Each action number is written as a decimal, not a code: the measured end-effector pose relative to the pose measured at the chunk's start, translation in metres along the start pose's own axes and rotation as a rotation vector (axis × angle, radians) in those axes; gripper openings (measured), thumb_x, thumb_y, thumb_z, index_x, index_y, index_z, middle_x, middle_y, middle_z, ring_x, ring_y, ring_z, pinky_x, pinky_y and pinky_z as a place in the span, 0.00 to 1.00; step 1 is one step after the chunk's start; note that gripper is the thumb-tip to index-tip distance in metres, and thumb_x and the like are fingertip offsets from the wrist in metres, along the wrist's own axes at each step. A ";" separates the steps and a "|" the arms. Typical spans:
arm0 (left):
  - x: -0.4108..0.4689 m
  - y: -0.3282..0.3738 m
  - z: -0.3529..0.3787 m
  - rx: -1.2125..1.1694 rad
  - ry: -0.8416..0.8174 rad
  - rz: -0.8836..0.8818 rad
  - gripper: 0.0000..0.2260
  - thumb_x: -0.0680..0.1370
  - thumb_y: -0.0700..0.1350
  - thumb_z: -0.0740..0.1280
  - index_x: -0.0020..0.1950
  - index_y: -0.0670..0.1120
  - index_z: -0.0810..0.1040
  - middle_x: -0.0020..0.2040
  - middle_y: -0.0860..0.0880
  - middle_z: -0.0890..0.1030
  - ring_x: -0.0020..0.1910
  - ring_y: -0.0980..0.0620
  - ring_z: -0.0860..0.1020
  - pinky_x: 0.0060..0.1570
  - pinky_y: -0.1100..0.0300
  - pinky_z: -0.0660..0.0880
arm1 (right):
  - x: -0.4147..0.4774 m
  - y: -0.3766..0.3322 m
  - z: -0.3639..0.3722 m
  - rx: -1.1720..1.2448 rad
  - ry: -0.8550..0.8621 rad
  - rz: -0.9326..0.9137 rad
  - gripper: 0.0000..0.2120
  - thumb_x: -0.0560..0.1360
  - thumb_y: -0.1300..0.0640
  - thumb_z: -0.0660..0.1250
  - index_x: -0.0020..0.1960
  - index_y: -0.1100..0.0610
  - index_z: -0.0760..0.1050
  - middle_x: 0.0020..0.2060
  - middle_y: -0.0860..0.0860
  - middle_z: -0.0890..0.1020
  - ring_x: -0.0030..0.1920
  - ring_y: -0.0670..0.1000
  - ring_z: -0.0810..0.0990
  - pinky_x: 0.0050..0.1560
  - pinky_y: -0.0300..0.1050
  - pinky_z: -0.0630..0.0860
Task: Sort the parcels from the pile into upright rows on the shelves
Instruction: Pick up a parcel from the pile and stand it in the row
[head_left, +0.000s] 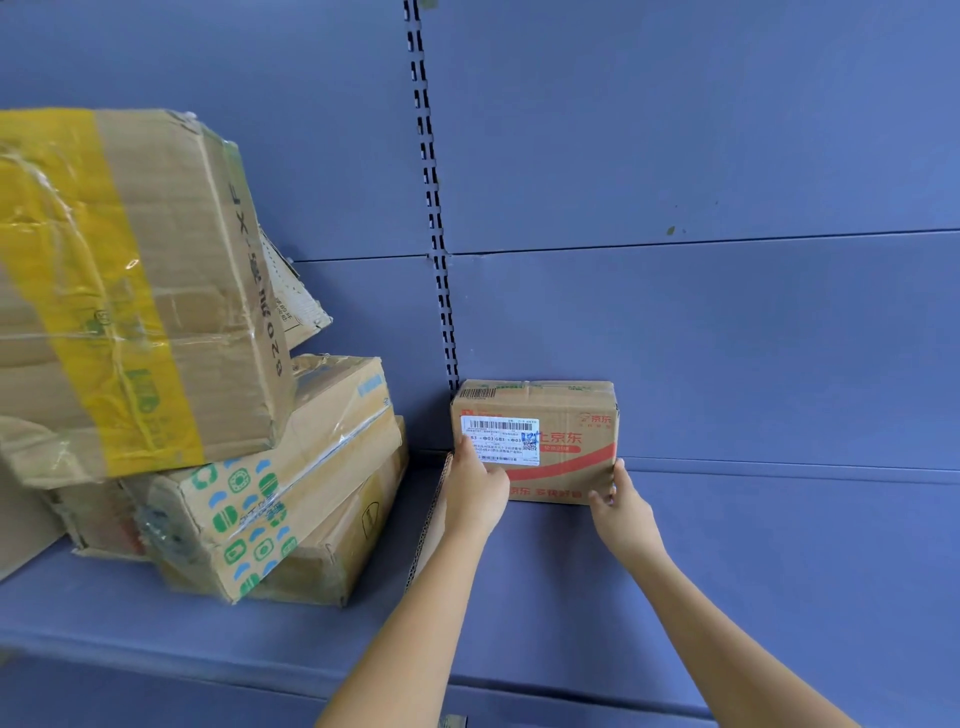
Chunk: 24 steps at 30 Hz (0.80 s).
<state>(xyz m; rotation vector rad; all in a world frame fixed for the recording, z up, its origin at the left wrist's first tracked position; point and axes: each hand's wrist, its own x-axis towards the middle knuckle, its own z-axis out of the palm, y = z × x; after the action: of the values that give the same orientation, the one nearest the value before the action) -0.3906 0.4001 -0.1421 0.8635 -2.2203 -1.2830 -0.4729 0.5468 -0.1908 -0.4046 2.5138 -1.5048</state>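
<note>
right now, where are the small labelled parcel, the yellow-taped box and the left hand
small labelled parcel (571, 457), head view, front face right of the white label
yellow-taped box (208, 312), head view, bare cardboard face beside the tape
left hand (475, 491), head view, back of the hand

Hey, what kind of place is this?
Probably a parcel sorting or pickup depot: blue metal shelving with a slotted upright, a pile of taped cardboard parcels, and a courier box bearing a barcode label.
</note>
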 end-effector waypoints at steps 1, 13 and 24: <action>-0.002 0.000 0.000 0.000 -0.021 -0.013 0.30 0.75 0.36 0.55 0.77 0.49 0.58 0.72 0.52 0.68 0.66 0.49 0.70 0.57 0.59 0.70 | 0.001 -0.001 0.002 -0.003 -0.017 0.004 0.29 0.81 0.59 0.55 0.79 0.51 0.48 0.65 0.53 0.74 0.54 0.52 0.71 0.49 0.42 0.67; -0.011 0.008 0.003 0.015 -0.078 -0.059 0.30 0.78 0.37 0.56 0.79 0.47 0.51 0.76 0.49 0.60 0.63 0.52 0.68 0.36 0.69 0.62 | 0.014 -0.005 0.001 0.145 -0.065 0.007 0.22 0.76 0.61 0.57 0.70 0.55 0.59 0.66 0.48 0.69 0.64 0.52 0.68 0.62 0.51 0.68; -0.027 0.004 -0.021 -0.002 0.030 0.065 0.23 0.75 0.36 0.59 0.69 0.49 0.68 0.63 0.49 0.72 0.62 0.50 0.73 0.54 0.63 0.67 | -0.030 -0.036 0.053 -0.028 0.255 -0.304 0.31 0.73 0.66 0.64 0.74 0.60 0.59 0.72 0.57 0.58 0.73 0.56 0.55 0.70 0.54 0.63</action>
<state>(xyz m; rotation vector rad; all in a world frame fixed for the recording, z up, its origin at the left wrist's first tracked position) -0.3592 0.4071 -0.1304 0.7984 -2.2047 -1.2344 -0.4242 0.4966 -0.1832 -0.6636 2.7717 -1.7285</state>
